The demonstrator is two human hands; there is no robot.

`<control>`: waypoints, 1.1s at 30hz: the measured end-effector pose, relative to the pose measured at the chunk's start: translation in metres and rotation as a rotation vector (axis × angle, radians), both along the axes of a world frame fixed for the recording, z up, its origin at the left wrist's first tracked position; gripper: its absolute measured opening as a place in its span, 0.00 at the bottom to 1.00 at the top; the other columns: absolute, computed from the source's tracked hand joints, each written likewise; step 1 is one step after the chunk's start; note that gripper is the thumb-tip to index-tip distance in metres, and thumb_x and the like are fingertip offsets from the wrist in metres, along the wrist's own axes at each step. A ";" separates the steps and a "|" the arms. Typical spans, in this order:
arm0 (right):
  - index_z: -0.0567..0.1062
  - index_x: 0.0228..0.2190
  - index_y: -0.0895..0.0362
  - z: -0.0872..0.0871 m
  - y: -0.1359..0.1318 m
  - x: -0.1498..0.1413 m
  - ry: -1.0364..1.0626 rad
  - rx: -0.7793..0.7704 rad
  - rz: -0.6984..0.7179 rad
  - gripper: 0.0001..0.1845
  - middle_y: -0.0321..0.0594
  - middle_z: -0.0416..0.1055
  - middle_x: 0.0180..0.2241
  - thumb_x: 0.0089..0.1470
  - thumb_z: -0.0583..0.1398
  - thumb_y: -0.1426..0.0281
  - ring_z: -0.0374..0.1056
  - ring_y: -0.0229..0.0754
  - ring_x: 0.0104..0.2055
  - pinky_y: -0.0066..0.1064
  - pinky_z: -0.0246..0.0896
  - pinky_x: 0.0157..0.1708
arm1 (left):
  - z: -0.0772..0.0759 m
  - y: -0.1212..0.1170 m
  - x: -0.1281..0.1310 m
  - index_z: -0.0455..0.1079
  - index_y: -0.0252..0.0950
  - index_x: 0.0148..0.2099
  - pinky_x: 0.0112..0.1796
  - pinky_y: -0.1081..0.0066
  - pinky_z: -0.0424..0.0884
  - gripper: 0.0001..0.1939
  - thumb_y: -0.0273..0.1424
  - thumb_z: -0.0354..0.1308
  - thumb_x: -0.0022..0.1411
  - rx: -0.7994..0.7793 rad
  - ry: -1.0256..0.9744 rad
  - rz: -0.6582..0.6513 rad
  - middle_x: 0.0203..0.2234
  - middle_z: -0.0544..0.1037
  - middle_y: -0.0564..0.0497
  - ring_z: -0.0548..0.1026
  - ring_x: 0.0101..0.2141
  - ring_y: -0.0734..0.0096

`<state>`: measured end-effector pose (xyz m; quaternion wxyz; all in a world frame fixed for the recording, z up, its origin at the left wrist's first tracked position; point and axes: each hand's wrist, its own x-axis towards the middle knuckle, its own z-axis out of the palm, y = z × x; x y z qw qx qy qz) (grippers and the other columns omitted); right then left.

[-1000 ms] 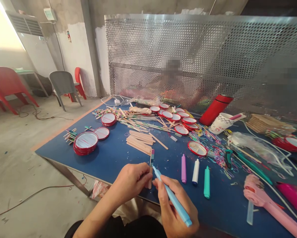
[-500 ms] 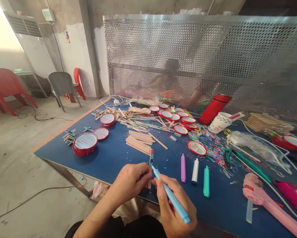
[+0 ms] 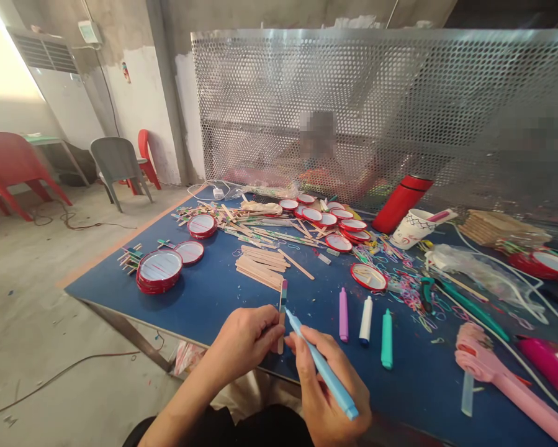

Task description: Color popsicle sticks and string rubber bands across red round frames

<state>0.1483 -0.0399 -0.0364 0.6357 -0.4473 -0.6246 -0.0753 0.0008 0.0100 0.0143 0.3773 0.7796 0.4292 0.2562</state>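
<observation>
My left hand (image 3: 249, 335) pinches a wooden craft stick (image 3: 282, 320) upright near the table's front edge. The stick's top end carries purple and green-blue bands. In my right hand (image 3: 329, 379) is a light blue marker (image 3: 323, 366), held like a pen, its tip at or very near the stick below the coloured bands. To the right lie a purple marker (image 3: 343, 315), a white marker with a dark blue end (image 3: 365, 321) and a teal marker (image 3: 387, 339). Beyond my hands is a pile of plain craft sticks (image 3: 260, 267).
Red-rimmed round pieces (image 3: 160, 267) are stacked at left, with others at the back. A red thermos (image 3: 402, 202) and paper cup (image 3: 411, 230) stand back right, before a perforated metal screen (image 3: 269, 93). A pink glue gun (image 3: 506, 379) lies at right among scattered rubber bands.
The marker tip has shifted very slightly at the stick. Both hands keep their grips, and the view has moved a little.
</observation>
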 end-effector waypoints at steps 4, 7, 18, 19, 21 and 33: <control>0.77 0.41 0.60 0.003 0.000 0.001 -0.034 -0.032 0.003 0.04 0.40 0.81 0.31 0.63 0.62 0.75 0.80 0.39 0.29 0.25 0.76 0.31 | 0.001 0.001 0.000 0.64 0.38 0.28 0.29 0.77 0.64 0.14 0.29 0.51 0.69 0.007 0.011 0.006 0.22 0.78 0.55 0.73 0.24 0.74; 0.77 0.41 0.60 0.004 0.000 0.001 0.000 -0.019 -0.006 0.04 0.40 0.80 0.31 0.63 0.62 0.76 0.80 0.39 0.29 0.25 0.76 0.32 | 0.002 0.001 0.000 0.64 0.38 0.27 0.30 0.77 0.65 0.14 0.28 0.51 0.68 0.002 0.013 0.006 0.22 0.78 0.55 0.73 0.24 0.73; 0.77 0.41 0.60 0.002 -0.001 0.000 -0.007 -0.022 0.020 0.04 0.39 0.79 0.30 0.64 0.62 0.75 0.79 0.38 0.29 0.24 0.75 0.32 | 0.000 0.000 0.000 0.63 0.38 0.27 0.30 0.77 0.64 0.15 0.28 0.51 0.69 0.002 -0.014 -0.001 0.22 0.78 0.55 0.72 0.24 0.74; 0.77 0.41 0.60 0.002 -0.001 0.001 -0.014 -0.032 0.026 0.04 0.39 0.79 0.30 0.64 0.62 0.75 0.79 0.38 0.29 0.24 0.75 0.32 | 0.000 0.000 0.000 0.63 0.38 0.27 0.30 0.77 0.63 0.15 0.28 0.51 0.69 0.002 -0.011 0.003 0.22 0.78 0.55 0.72 0.24 0.74; 0.77 0.40 0.59 0.002 -0.002 0.001 -0.001 -0.040 0.022 0.04 0.39 0.79 0.30 0.64 0.61 0.75 0.79 0.38 0.28 0.24 0.75 0.31 | 0.000 0.000 -0.001 0.64 0.38 0.27 0.30 0.77 0.63 0.15 0.29 0.51 0.69 0.000 -0.002 0.007 0.22 0.77 0.54 0.72 0.24 0.74; 0.77 0.39 0.59 0.001 -0.003 0.000 -0.014 -0.050 -0.069 0.04 0.39 0.80 0.28 0.65 0.60 0.73 0.79 0.37 0.27 0.23 0.73 0.29 | 0.000 0.000 0.000 0.65 0.37 0.27 0.30 0.77 0.63 0.15 0.28 0.50 0.68 -0.006 0.012 0.010 0.22 0.77 0.54 0.72 0.24 0.74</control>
